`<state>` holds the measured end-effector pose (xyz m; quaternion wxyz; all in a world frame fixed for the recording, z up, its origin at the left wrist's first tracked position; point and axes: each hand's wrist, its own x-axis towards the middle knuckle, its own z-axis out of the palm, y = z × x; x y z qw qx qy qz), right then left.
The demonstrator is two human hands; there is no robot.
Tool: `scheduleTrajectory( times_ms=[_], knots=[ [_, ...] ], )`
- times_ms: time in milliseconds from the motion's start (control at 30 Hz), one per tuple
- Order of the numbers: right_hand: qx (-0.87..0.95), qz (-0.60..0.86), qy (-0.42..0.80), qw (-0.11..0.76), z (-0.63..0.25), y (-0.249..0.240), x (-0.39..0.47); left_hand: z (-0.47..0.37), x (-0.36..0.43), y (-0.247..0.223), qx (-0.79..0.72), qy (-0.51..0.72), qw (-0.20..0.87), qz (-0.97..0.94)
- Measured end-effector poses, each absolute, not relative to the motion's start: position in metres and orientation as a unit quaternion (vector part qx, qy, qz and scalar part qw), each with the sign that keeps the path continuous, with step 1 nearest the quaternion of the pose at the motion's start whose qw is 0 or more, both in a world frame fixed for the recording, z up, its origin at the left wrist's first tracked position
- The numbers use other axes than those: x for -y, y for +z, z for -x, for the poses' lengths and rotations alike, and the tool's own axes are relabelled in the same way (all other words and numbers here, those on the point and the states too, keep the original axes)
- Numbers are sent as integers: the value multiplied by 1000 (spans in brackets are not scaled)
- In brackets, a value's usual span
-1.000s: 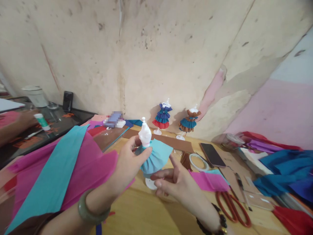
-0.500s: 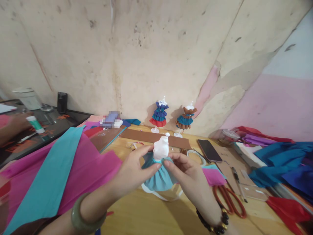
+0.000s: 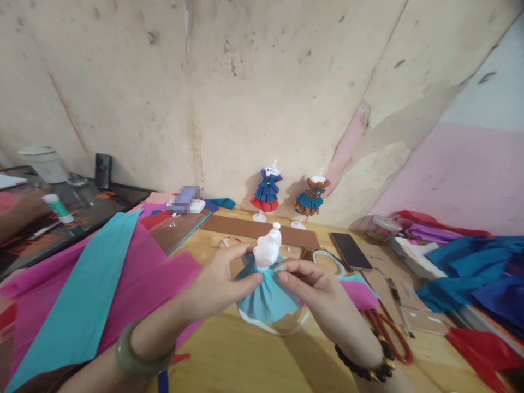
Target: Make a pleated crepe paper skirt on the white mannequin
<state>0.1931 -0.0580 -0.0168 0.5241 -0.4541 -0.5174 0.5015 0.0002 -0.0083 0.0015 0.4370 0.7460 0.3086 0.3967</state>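
Observation:
A small white dress form stands tilted slightly between my hands, a gathered light-blue skirt round its waist. My left hand grips the form and skirt at the left side of the waist, thumb pressed on the front gathers. On the right, my right hand pinches the skirt's upper edge between thumb and fingertips, drawing it a little away from the white body. Below the hem shows a curved white strip; whether it is attached cannot be told.
Two dressed miniature forms, one blue and red, one brown and teal, stand by the wall. Pink cloth and a turquoise strip lie left. Right are a phone, red-handled scissors and teal fabric. Another person's hand is far left.
My right hand has shifted slightly right and now pulls the skirt's top edge outward. The white form has moved slightly left, and the skirt spreads wider on the right.

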Motion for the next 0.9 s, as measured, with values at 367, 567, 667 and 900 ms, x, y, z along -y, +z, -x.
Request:
scheduleTrajectory(
  times_ms=[367,567,667,900],
  knots=[
    [515,438,512,530,-191,-11,60,-1,12,5,-294,374,422,-772],
    [545,451,492,507,-191,-14,63,0,9,0,-313,370,416,-769],
    [570,464,469,489,-192,-14,65,-1,9,0,-315,372,413,-769],
    [624,449,412,490,-190,-11,66,1,10,4,-315,355,407,-780]
  ],
)
